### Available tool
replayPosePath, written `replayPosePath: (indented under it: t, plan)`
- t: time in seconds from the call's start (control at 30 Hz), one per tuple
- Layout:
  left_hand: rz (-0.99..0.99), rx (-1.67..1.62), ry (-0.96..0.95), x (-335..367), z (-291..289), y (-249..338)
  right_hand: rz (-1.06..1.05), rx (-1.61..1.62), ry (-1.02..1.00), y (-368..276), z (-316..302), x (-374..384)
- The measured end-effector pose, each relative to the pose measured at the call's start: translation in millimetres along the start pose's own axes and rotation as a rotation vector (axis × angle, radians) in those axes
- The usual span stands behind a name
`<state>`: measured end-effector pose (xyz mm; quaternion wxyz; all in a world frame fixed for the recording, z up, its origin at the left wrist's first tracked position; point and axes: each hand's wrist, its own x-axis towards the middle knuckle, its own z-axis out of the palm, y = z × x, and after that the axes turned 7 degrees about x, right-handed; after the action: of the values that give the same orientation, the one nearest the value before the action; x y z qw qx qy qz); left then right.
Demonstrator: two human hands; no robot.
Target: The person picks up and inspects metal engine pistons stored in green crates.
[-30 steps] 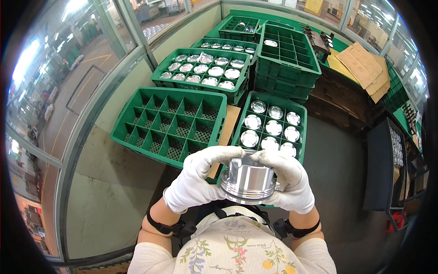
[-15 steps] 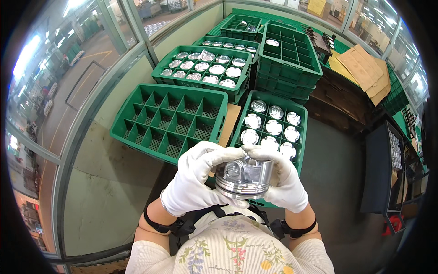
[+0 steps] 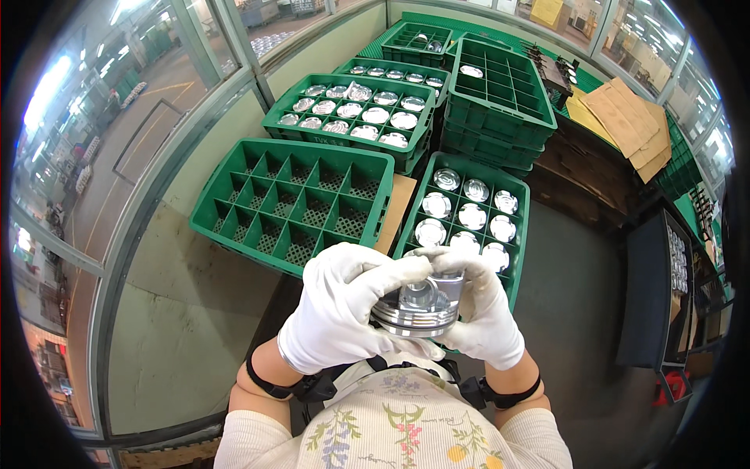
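A shiny metal engine piston [image 3: 418, 309] is held between my two white-gloved hands, close to my chest, with its grooved ring end turned down toward me. My left hand [image 3: 336, 305] wraps its left side, fingers over the top and thumb side below. My right hand [image 3: 486, 313] closes round the right side, its fingertips meeting the left ones at the top. Just beyond my hands stands a green divided crate [image 3: 522, 227] with several pistons [image 3: 472, 216] in its cells. To its left lies a green crate [image 3: 211, 227] with bare compartments.
Farther back, another green crate [image 3: 269, 117] holds several pistons. Stacked green crates [image 3: 500, 129] rise at the back, the top one with a single piston [image 3: 471, 71]. Brown cardboard sheets [image 3: 625, 117] lie on the right bench. A glass partition [image 3: 109, 195] runs along my left.
The piston has turned slightly in my hands, and my left fingers now reach farther across its top. The view has shifted a little.
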<state>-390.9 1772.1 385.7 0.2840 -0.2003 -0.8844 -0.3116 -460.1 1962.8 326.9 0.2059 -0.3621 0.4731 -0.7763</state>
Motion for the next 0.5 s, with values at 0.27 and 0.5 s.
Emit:
replayPosePath:
  t: [0.27,0.5]
  plan:
    - [-0.016,-0.042,0.074,-5,8,-13,-0.064,0.152,0.035,-1,1,-3]
    - [-0.136,-0.056,-0.009,-8,7,-18,-0.068,0.12,0.037,-7,1,-3]
